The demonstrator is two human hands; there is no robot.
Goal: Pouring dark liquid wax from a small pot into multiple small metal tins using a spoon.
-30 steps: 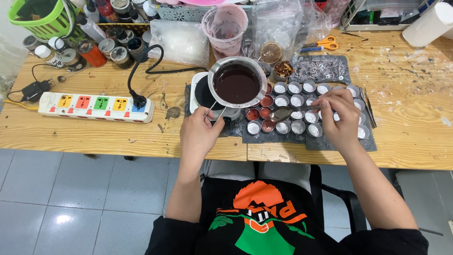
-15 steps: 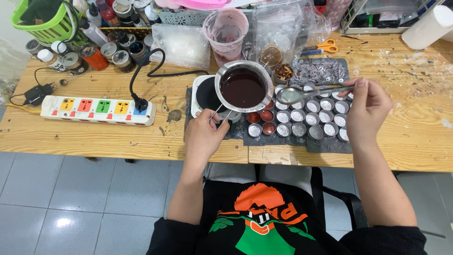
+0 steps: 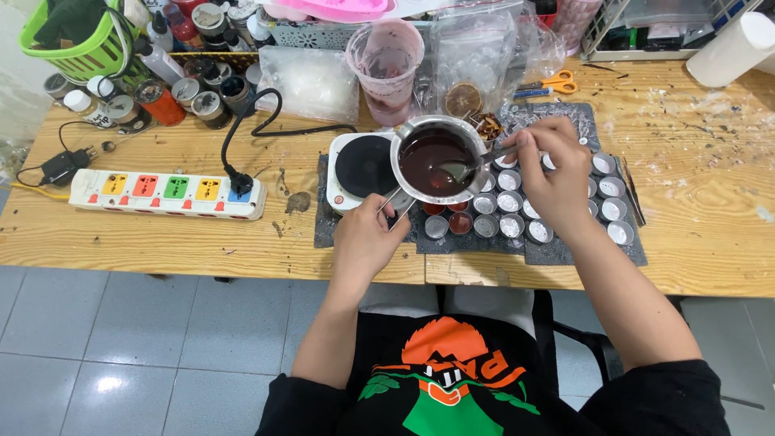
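I see the small metal pot (image 3: 438, 161) of dark brown liquid held above the middle of the bench, partly over the white hot plate (image 3: 363, 168) and partly over the rows of little round tins (image 3: 517, 211). My left hand (image 3: 367, 242) is closed around the pot's wire handle near the front edge. My right hand (image 3: 553, 173) is pinched on a spoon (image 3: 468, 165) whose bowl dips into the liquid. Three of the tins nearest the pot hold red fill; the others look pale inside. All of them sit on a dark mat (image 3: 581, 250).

The bench (image 3: 161, 234) is pale wood, stained and scratched, above a grey tiled floor (image 3: 121, 347). A white power strip (image 3: 165, 194) with coloured switches lies toward the left edge, with a black plug in it. Along the back edge stand a green basket (image 3: 77, 40), jars and bottles, a pink-tinted measuring cup (image 3: 386, 69) and orange scissors (image 3: 557, 82).

Half a second ago the spoon was out over the tins and my right hand was farther right; now both have come back over the pot.
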